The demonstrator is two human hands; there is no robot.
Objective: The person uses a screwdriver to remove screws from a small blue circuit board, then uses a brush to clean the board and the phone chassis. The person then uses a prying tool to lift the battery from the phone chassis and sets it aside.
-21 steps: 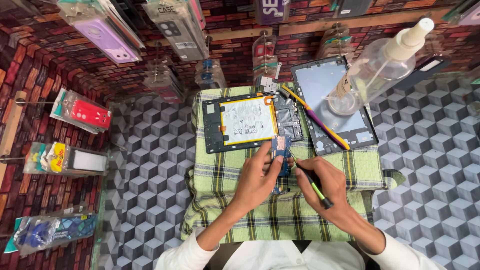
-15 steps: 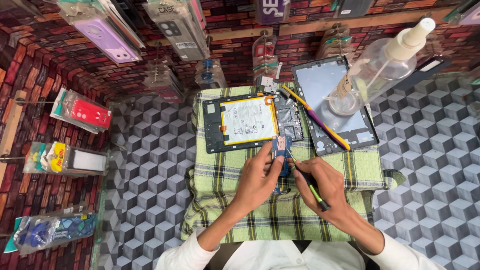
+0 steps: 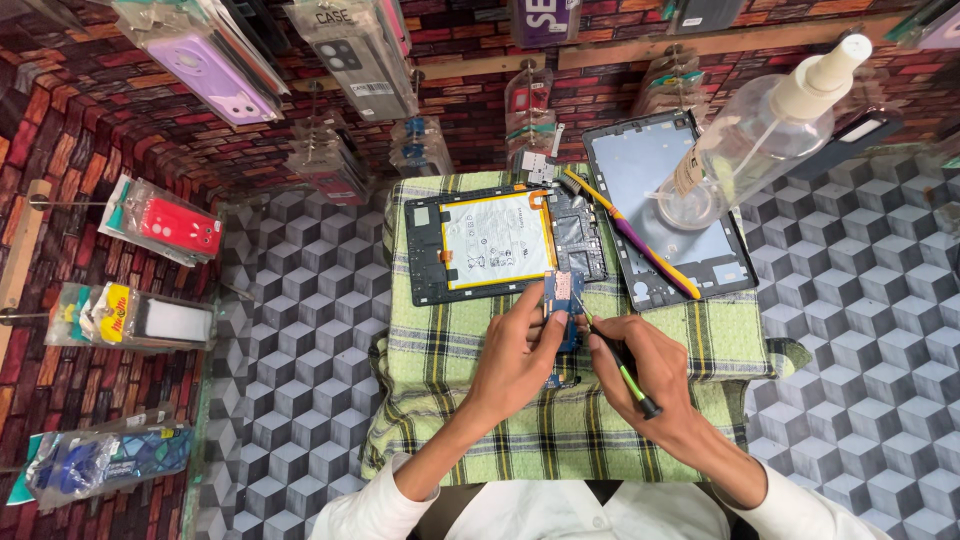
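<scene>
My left hand [image 3: 518,352] pinches a small blue circuit board [image 3: 562,296] over a green checked cloth [image 3: 470,400]. A thin green-and-black tool [image 3: 618,362] is gripped in my right hand [image 3: 650,378], its tip touching the lower part of the board. Just beyond the hands lies an opened tablet [image 3: 505,243] with its white battery and inner parts showing. The tablet's grey back cover [image 3: 668,215] lies to the right, with a purple-and-yellow toothbrush [image 3: 632,236] across its left side.
A clear spray bottle [image 3: 760,130] stands on the back cover. Packaged phone cases [image 3: 205,60] hang along the brick-patterned wall at the top and left. The counter has a grey cube pattern [image 3: 300,330].
</scene>
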